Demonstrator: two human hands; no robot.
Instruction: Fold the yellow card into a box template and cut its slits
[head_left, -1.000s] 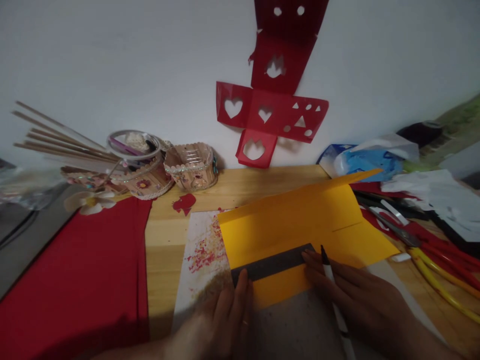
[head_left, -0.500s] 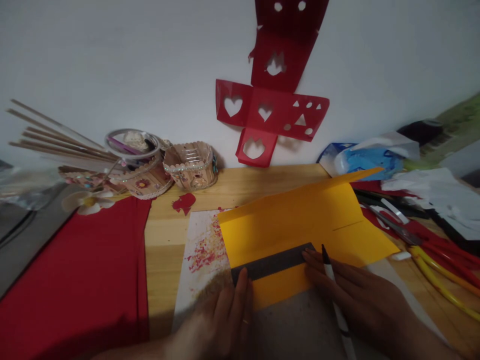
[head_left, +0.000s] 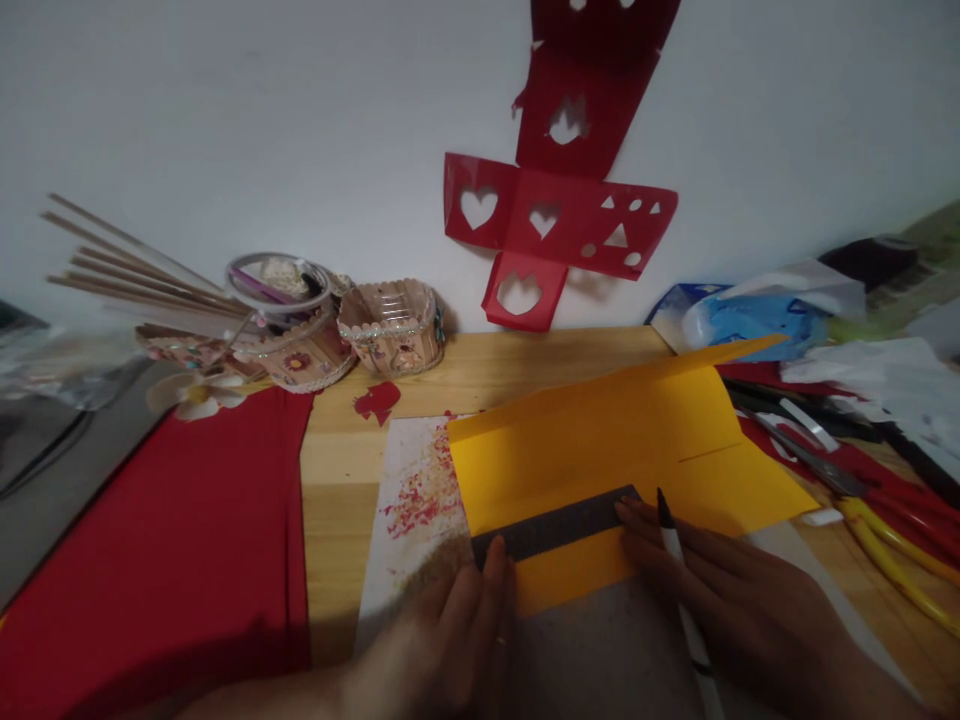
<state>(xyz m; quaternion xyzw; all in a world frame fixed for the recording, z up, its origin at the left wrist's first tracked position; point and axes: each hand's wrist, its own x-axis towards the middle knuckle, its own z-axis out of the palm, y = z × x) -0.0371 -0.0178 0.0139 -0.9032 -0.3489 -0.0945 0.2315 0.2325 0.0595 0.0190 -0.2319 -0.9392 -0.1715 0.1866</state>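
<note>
A dark ruler (head_left: 559,530) lies slightly slanted across a sheet of yellow-orange paper (head_left: 600,440), close to its lower edge. My left hand (head_left: 457,630) presses its fingertips onto the ruler's left end. At the other end, the fingertips of my right hand (head_left: 735,590) touch the ruler. A white marker (head_left: 686,600) with a black tip is held between the fingers of that same hand, tip pointing up and away from the paper. A short dark line (head_left: 709,453) shows on the sheet's right part. The sheet's far edge stands raised in a fold.
Beneath the paper is a stained white board (head_left: 375,560) on the wooden table (head_left: 330,520). Red sheets (head_left: 187,540) lie at left, small decorated baskets (head_left: 394,330) behind. Yellow-handled scissors (head_left: 877,530) lie at right. A red cut-out box shape (head_left: 555,220) stands against the wall.
The view has shifted a little, so everything appears slightly farther right. Both hands, the ruler and the marker keep their places on the paper.
</note>
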